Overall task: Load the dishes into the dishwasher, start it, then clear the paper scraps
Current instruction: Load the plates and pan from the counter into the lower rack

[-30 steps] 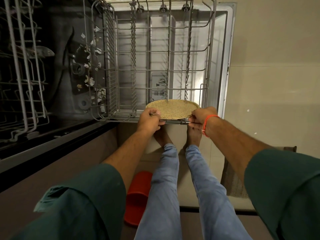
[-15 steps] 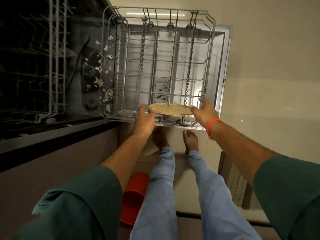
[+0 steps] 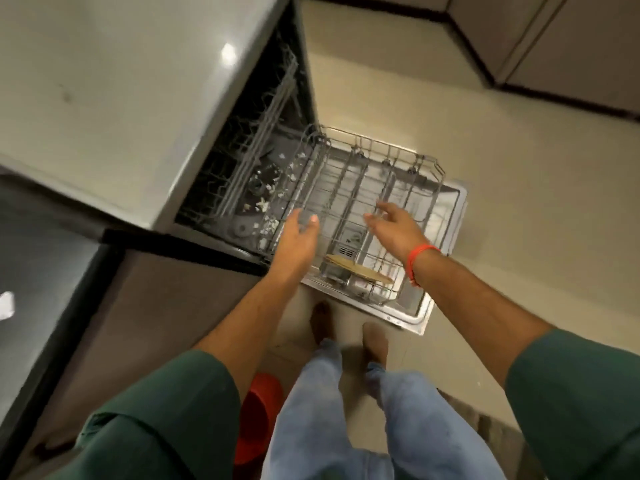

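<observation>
A speckled tan plate (image 3: 360,270) lies in the near end of the pulled-out lower wire rack (image 3: 367,188), which sits over the open dishwasher door (image 3: 446,216). My left hand (image 3: 299,237) hovers above the rack's left side with fingers straight, holding nothing. My right hand (image 3: 394,226), with an orange band at the wrist, hovers above the rack's middle, fingers spread and empty. Both hands are lifted clear of the plate. White paper scraps (image 3: 268,211) lie scattered on the dishwasher's inner floor, left of the rack.
A grey countertop (image 3: 121,84) covers the upper left. The upper rack (image 3: 263,133) shows inside the dark tub. A red bucket (image 3: 258,410) stands on the floor by my left leg. My bare feet stand just before the door's edge. Cabinets (image 3: 554,39) line the far right.
Both hands let go of the plate, which now lies in the rack, and rose above it. My head has lifted and pulled back, so the view is higher.
</observation>
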{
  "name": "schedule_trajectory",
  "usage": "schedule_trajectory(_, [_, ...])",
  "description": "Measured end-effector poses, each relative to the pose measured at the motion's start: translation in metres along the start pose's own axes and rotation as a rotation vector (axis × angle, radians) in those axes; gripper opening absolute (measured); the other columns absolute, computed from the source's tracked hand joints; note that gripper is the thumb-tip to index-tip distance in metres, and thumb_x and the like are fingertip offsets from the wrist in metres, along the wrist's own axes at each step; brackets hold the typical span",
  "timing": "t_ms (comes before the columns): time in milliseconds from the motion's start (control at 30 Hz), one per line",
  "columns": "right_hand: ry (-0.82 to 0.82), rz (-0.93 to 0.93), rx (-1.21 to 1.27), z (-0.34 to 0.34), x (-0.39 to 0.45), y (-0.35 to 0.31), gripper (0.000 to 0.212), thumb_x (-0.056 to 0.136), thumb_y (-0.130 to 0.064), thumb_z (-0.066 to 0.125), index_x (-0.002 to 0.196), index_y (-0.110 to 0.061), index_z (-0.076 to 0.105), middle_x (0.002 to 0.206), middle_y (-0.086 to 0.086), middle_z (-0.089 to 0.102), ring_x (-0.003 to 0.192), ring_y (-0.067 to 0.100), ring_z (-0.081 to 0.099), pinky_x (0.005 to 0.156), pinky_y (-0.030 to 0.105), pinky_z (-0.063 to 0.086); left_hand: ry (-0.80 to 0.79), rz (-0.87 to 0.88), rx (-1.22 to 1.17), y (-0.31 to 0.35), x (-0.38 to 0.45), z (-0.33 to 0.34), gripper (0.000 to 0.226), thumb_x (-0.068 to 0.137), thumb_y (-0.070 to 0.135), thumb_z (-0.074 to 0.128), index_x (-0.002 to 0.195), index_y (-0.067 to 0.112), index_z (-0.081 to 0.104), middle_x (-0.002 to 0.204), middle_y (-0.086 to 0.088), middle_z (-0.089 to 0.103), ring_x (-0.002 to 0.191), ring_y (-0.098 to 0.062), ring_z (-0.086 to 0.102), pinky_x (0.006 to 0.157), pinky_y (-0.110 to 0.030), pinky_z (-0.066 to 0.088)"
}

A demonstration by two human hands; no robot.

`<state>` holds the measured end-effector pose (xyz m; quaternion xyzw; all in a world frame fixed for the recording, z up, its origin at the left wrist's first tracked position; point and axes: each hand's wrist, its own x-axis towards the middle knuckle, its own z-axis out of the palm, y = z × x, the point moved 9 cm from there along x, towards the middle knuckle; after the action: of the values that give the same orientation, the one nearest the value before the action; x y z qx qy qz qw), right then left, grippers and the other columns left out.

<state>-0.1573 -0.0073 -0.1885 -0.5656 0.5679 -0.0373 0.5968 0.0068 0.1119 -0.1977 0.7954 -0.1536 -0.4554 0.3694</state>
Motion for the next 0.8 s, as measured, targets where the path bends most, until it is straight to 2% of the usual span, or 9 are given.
schedule_trajectory(133, [-0.093, -0.171, -0.072, 0.012, -0.042, -0.079, 0.052, 0.099, -0.043, 0.054, 0.147, -0.027, 0.044, 0.149, 0.005, 0.047, 0.134, 0.023, 0.047, 0.115, 0.040, 0.036, 0.071, 0.118, -0.057, 0.057, -0.055, -0.038, 0.065, 0.102, 0.056, 0.043, 0.159, 0.032, 0.021, 0.161, 0.000, 0.033, 0.143, -0.021, 0.041, 0.116, -0.049, 0.039])
schedule_trajectory(267, [-0.260, -0.370, -0.139, 0.057, -0.096, -0.159, 0.048, 0.098, -0.042, 0.056, 0.143, -0.024, 0.051, 0.145, 0.001, 0.052, 0.131, 0.017, 0.050, 0.107, 0.031, 0.039, 0.211, 0.210, -0.111, 0.094, -0.123, -0.106, 0.064, 0.102, 0.057, 0.042, 0.158, 0.034, 0.023, 0.154, -0.001, 0.042, 0.134, -0.018, 0.050, 0.112, -0.045, 0.043])
schedule_trajectory(367, [-0.384, -0.516, -0.223, 0.106, -0.138, -0.209, 0.043, 0.094, -0.046, 0.058, 0.134, -0.028, 0.058, 0.137, 0.001, 0.059, 0.119, 0.015, 0.058, 0.108, 0.037, 0.043, 0.342, 0.246, -0.171, 0.099, -0.170, -0.164, 0.059, 0.104, 0.052, 0.042, 0.157, 0.031, 0.026, 0.143, 0.001, 0.050, 0.130, -0.017, 0.053, 0.109, -0.041, 0.044])
schedule_trajectory(433, [-0.475, -0.605, -0.255, 0.146, -0.169, -0.239, 0.040, 0.093, -0.044, 0.060, 0.130, -0.027, 0.061, 0.133, 0.002, 0.061, 0.117, 0.015, 0.059, 0.107, 0.037, 0.045, 0.454, 0.255, -0.220, 0.093, -0.203, -0.207, 0.056, 0.105, 0.046, 0.044, 0.156, 0.028, 0.030, 0.132, 0.003, 0.054, 0.125, -0.017, 0.055, 0.105, -0.036, 0.046])
schedule_trajectory(500, [-0.558, -0.673, -0.287, 0.184, -0.201, -0.262, 0.039, 0.094, -0.042, 0.061, 0.129, -0.025, 0.062, 0.131, 0.001, 0.062, 0.118, 0.014, 0.058, 0.107, 0.035, 0.045, 0.561, 0.246, -0.262, 0.084, -0.236, -0.248, 0.053, 0.106, 0.041, 0.044, 0.155, 0.024, 0.032, 0.116, 0.008, 0.057, 0.110, -0.009, 0.059, 0.090, -0.023, 0.049])
schedule_trajectory(567, [-0.636, -0.747, -0.333, 0.221, -0.239, -0.279, 0.037, 0.095, -0.039, 0.060, 0.128, -0.022, 0.064, 0.126, -0.002, 0.064, 0.117, 0.012, 0.058, 0.107, 0.033, 0.044, 0.686, 0.227, -0.306, 0.065, -0.272, -0.288, 0.052, 0.106, 0.040, 0.044, 0.154, 0.024, 0.033, 0.107, 0.015, 0.057, 0.106, -0.007, 0.059, 0.080, -0.020, 0.049])
schedule_trajectory(667, [-0.745, -0.836, -0.376, 0.276, -0.296, -0.291, 0.036, 0.097, -0.035, 0.060, 0.128, -0.019, 0.065, 0.120, -0.006, 0.065, 0.110, 0.007, 0.059, 0.100, 0.027, 0.046, 0.851, 0.215, -0.369, 0.032, -0.330, -0.336, 0.050, 0.106, 0.041, 0.045, 0.153, 0.025, 0.036, 0.107, 0.013, 0.058, 0.106, -0.012, 0.059, 0.091, -0.032, 0.050])
schedule_trajectory(767, [-0.884, -0.907, -0.440, 0.334, -0.357, -0.287, 0.025, 0.098, -0.031, 0.059, 0.119, -0.021, 0.068, 0.108, -0.007, 0.067, 0.089, -0.001, 0.058, 0.084, 0.021, 0.046, 0.965, 0.197, -0.450, -0.013, -0.392, -0.372, 0.050, 0.106, 0.041, 0.045, 0.153, 0.026, 0.036, 0.110, 0.012, 0.058, 0.108, -0.012, 0.059, 0.092, -0.035, 0.051])
schedule_trajectory(800, [-0.927, -0.914, -0.459, 0.348, -0.373, -0.283, 0.023, 0.098, -0.031, 0.058, 0.116, -0.023, 0.069, 0.108, -0.007, 0.068, 0.090, 0.000, 0.059, 0.086, 0.023, 0.046, 0.995, 0.178, -0.470, -0.029, -0.408, -0.380, 0.050, 0.106, 0.042, 0.045, 0.153, 0.027, 0.035, 0.111, 0.013, 0.057, 0.113, -0.013, 0.059, 0.092, -0.036, 0.050])
